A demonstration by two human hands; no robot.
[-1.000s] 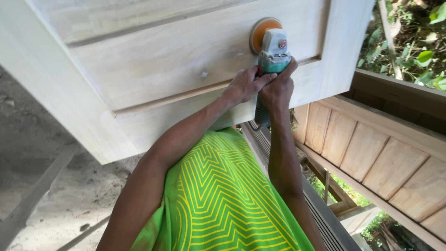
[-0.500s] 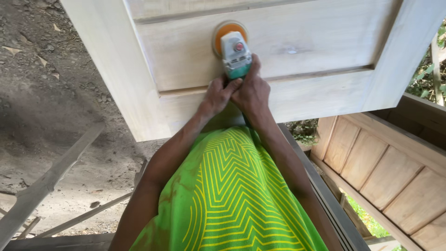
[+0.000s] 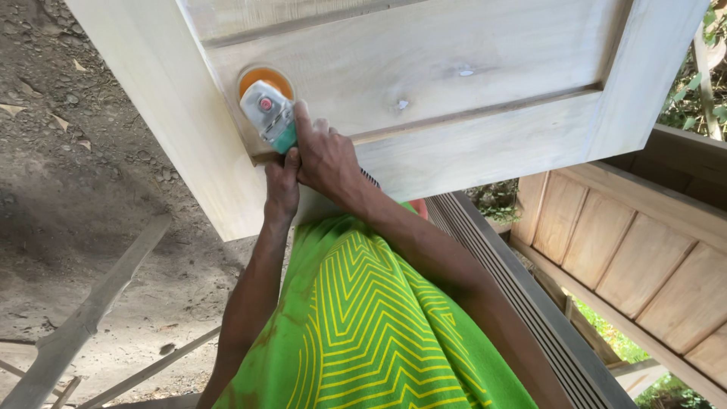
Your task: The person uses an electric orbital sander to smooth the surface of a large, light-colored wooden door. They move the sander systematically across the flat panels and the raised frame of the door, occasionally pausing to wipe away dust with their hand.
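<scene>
We are gripping a teal sander [image 3: 271, 113] with both hands, left hand [image 3: 282, 184] and right hand [image 3: 327, 157], its orange disc [image 3: 265, 78] pressing against the pale wooden door panel [image 3: 424, 68].

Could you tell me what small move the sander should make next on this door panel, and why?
Probably ease the sander to the right along the recessed panel. Its orange disc sits at the panel's left corner against the frame, both the left hand and right hand grip it, and the panel's remaining surface lies rightward.

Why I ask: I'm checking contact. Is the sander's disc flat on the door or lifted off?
Flat on it, apparently: the orange disc lies against the pale wooden door, with no gap visible. Both hands grip the sander.
</scene>
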